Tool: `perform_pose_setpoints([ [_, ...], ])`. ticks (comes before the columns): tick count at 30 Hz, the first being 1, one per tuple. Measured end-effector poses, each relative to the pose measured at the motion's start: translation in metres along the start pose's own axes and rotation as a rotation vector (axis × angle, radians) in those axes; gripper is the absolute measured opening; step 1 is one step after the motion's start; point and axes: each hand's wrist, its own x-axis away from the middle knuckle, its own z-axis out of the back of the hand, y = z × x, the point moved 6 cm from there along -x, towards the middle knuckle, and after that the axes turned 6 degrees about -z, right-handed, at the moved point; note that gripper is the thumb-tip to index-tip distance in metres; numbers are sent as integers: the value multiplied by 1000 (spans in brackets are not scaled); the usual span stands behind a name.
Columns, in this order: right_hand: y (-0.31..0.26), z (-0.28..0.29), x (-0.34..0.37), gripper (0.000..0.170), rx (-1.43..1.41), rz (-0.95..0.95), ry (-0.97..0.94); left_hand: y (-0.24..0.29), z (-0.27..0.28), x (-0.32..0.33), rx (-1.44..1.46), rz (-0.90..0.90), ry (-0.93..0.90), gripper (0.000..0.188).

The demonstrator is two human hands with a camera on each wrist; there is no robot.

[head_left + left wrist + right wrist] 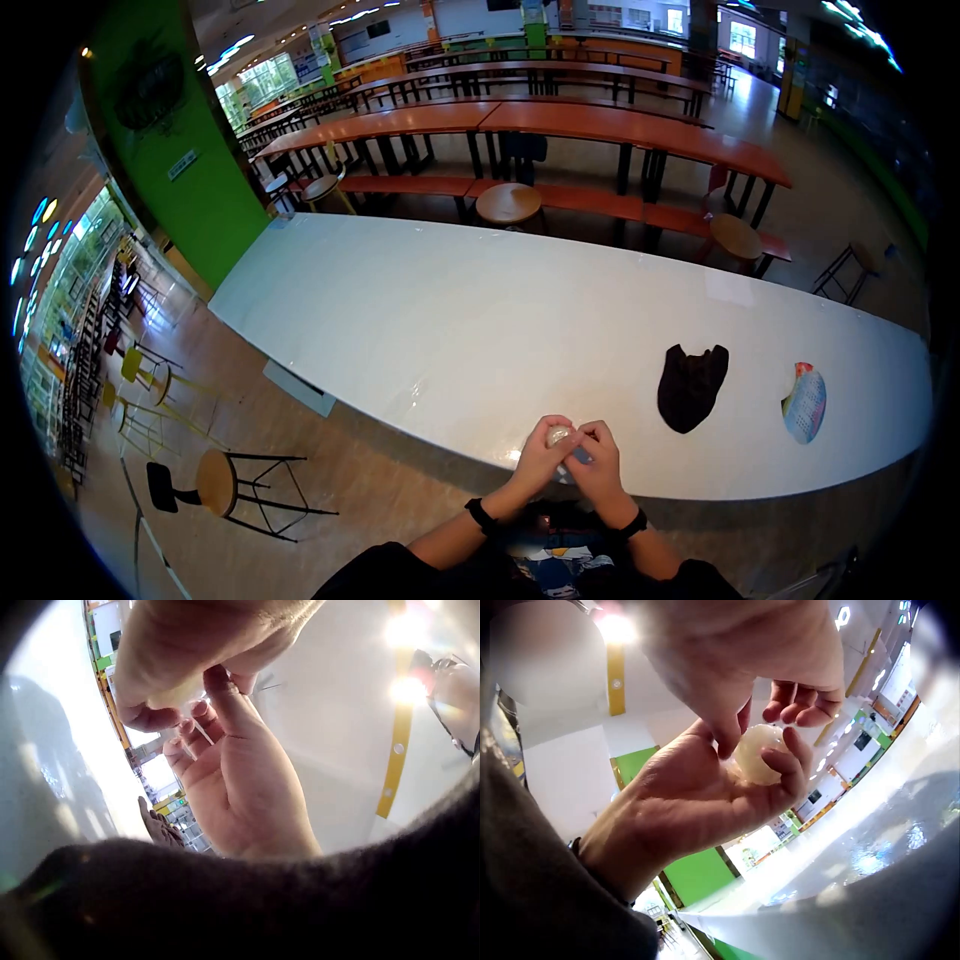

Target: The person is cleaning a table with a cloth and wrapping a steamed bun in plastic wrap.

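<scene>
A pale, yellowish, shiny ball (759, 754) sits in the fingers of my left hand (541, 458), which curl round it from below in the right wrist view. My right hand (597, 466) meets it from the other side. Its thumb and index finger come together at the ball's edge, while the other fingers bend loosely above. What the right fingertips pinch there is small and partly hidden. In the left wrist view the left hand (202, 656) covers most of the ball, and the right palm (247, 780) faces it. Both hands are over the white table's near edge.
On the white table (450, 310), a dark crumpled cloth item (690, 388) lies right of my hands. Farther right is a colourful light-blue and red packet (804, 408). A stool (217, 482) stands on the floor at left. Red tables (600, 125) with benches are beyond.
</scene>
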Motion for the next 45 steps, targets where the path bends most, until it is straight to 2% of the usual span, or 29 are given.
perform_pose_setpoints([
  [2,1,2,-2,18,-49,-115,25,-3,-3,-3,99,30,-64,32],
  [3,0,3,-3,21,-82,-97,49,1,-4,-4,93,27,-68,32],
  [5,1,3,-6,22,-120,-105,39,8,-6,-2,546,63,-75,33],
  [6,2,4,-6,23,-149,-117,25,10,-4,-1,540,72,-70,33],
  [7,-8,8,-10,53,-18,-12,27,15,-2,0,483,14,-91,38],
  [8,-7,9,-13,53,-19,-25,22,20,-2,1,428,-42,-112,42],
  [10,14,19,-17,88,-541,-322,159,37,9,2,436,-65,13,45],
  [12,-13,59,-27,97,-604,-150,218,37,37,-2,337,-66,86,43],
  [14,-74,104,-37,87,-906,27,176,34,51,-5,583,-82,28,41],
  [15,-107,118,-40,82,-944,166,33,34,58,-3,545,-97,22,43],
  [16,-140,131,-40,79,-969,309,-104,38,62,0,567,-83,43,34],
  [18,-196,142,-41,79,-1135,360,-278,32,72,1,426,-141,92,23],
  [21,-224,157,-21,77,-1327,483,-430,29,70,-3,488,-161,261,15],
  [22,-225,159,-8,76,-1388,530,-523,33,63,-5,470,-149,250,17],
  [23,-257,158,-51,66,-1418,1063,-485,35,58,-7,495,-138,250,18],
  [24,-258,155,-48,67,-1463,973,-573,36,55,-9,520,-130,255,20],
  [25,-256,155,-41,68,-1480,914,-580,33,54,-13,520,-130,245,20],
  [26,-255,155,-35,68,-1497,871,-578,29,51,-16,597,-124,154,22],
  [27,-252,152,-31,69,-1514,823,-568,29,47,-13,669,-111,67,24],
  [29,-240,147,-25,70,-1529,731,-525,27,42,-7,668,-116,27,28],
  [31,-217,137,-20,72,-1525,594,-416,36,32,-3,616,-148,-80,42],
  [33,-182,135,-34,73,-1300,400,-218,43,26,2,651,-129,-111,45],
  [34,-162,143,-54,66,-877,315,-98,51,21,5,678,-112,-118,46],
  [36,-94,149,-67,68,276,61,93,54,20,7,595,-130,-89,47],
  [38,31,146,-61,78,632,-242,84,64,14,12,460,-241,-117,51],
  [40,116,150,-49,76,566,-384,107,57,15,13,523,-219,-103,51],
  [42,155,148,-26,72,760,-607,-107,42,12,12,759,-73,-66,49],
  [43,164,145,-19,67,753,-486,-24,38,12,13,701,-93,-62,44],
  [45,153,147,-13,65,649,-478,-36,37,4,15,629,-78,-1,44],
])
